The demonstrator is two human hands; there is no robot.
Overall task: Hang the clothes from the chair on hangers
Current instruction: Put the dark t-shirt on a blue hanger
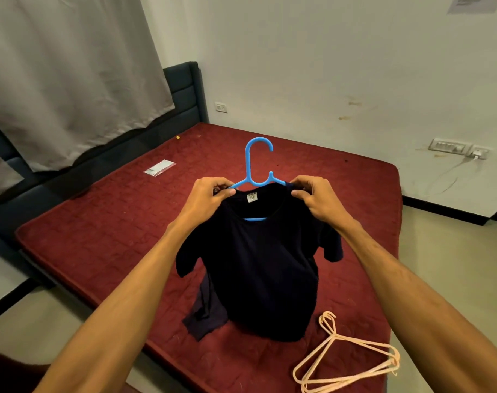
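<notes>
In the head view, a dark T-shirt is held up over a red bed. A blue hanger is inside the shirt. Its hook sticks up out of the neck hole, and its bottom bar is seen through the neck. The shirt's left shoulder is pinched by the left hand, and its right shoulder is pinched by the right hand. So both hands are closed on the cloth, right at the hanger's two ends. The bottom of the shirt is resting on the bed, near the near edge. This shirt looks almost done, and it seems only the shoulders are left to be set straight. A second dark cloth is lying on the bed, partly under the shirt on its left side, and it is not on a hanger yet. A small bunch of pink hangers is lying on the near right corner of the bed, and nothing is hung on them. A small packet is lying far off on the left of the bed. The chair is not seen, so how many clothes are left on it cannot be told.
</notes>
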